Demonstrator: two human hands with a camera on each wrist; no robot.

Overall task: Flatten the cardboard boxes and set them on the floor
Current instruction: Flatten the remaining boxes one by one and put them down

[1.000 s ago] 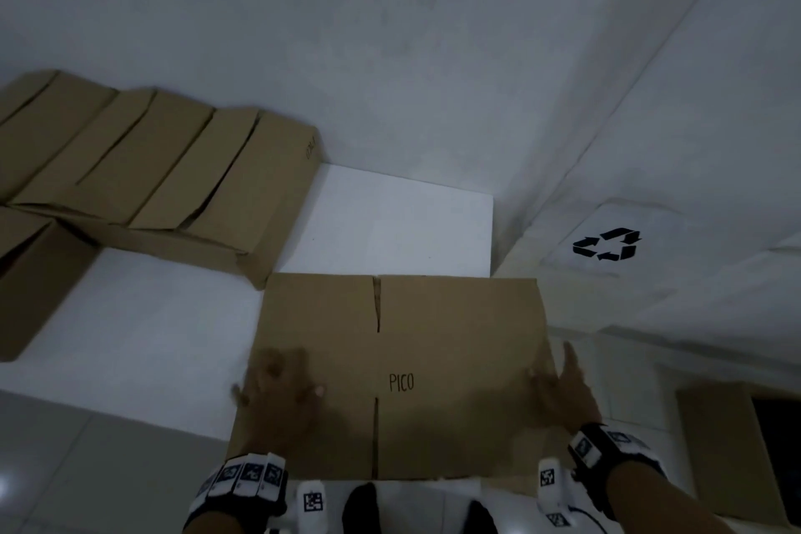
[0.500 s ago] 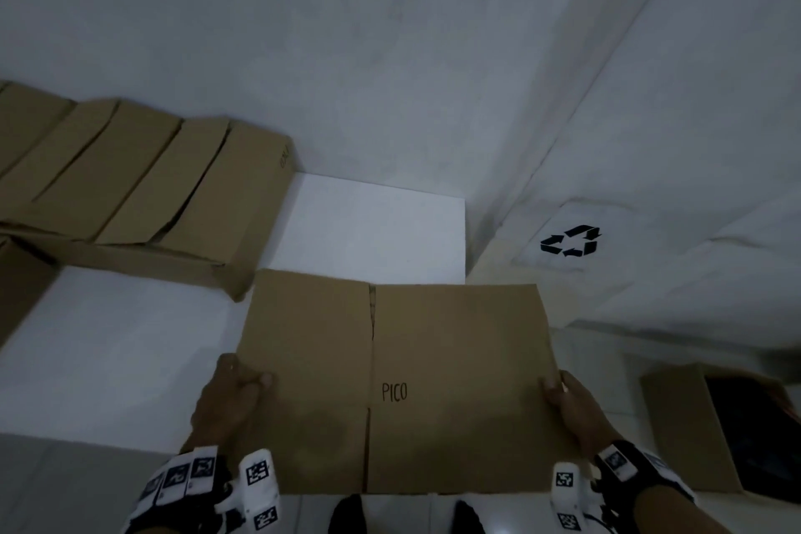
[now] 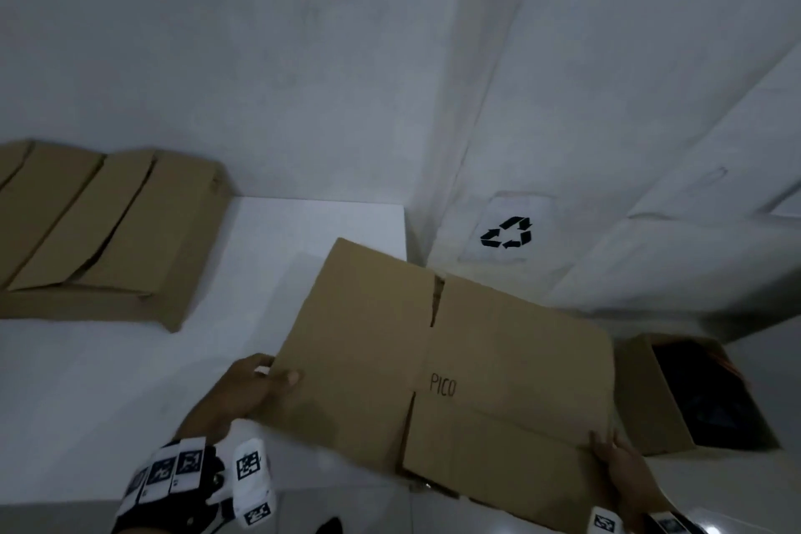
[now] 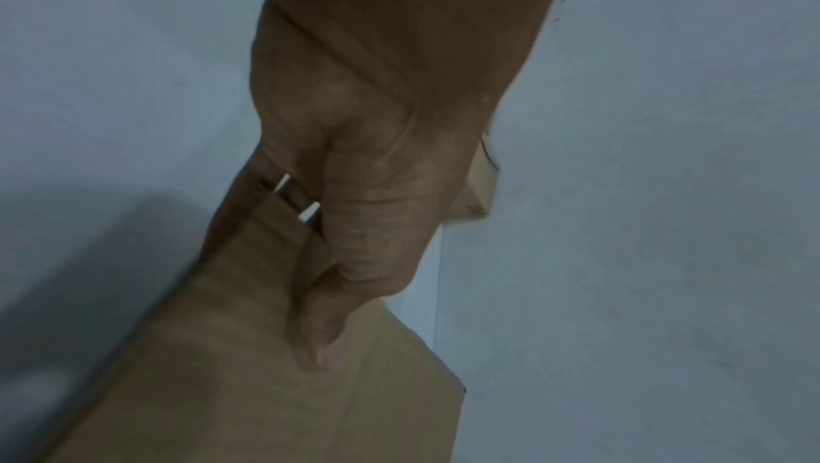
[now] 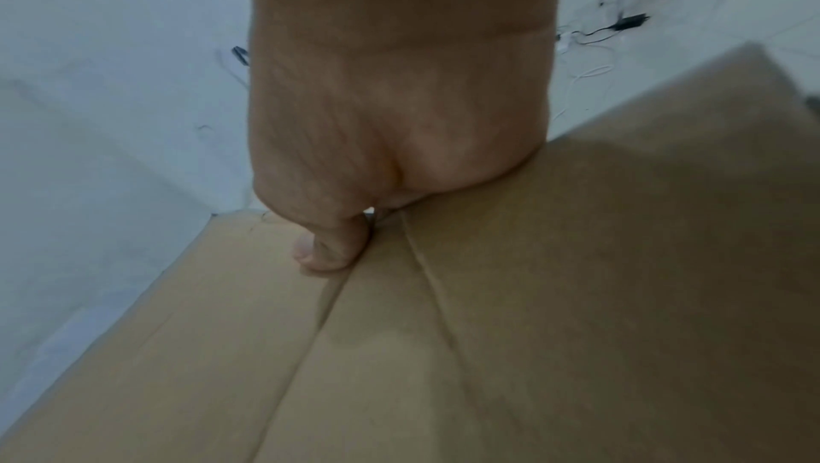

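Note:
A flattened brown cardboard box (image 3: 498,360) marked "PICO" hangs in the air, tilted, over the right end of the white table (image 3: 108,382). My left hand (image 3: 255,386) grips its left edge, thumb on top and fingers underneath; the left wrist view shows the thumb (image 4: 324,341) pressed on the cardboard (image 4: 266,400). My right hand (image 3: 615,460) holds the lower right corner, and in the right wrist view its thumb (image 5: 328,249) lies on the board (image 5: 488,330). Its fingers are hidden below.
A row of several brown boxes (image 3: 99,230) lies on the table's far left against the wall. An open cardboard box (image 3: 693,395) with dark contents sits on the floor at right. A sheet with a recycling symbol (image 3: 506,233) hangs on the right wall.
Both hands have carried the flattened box off the table to the right and turned it clockwise. The view has swung right, toward the open box on the floor.

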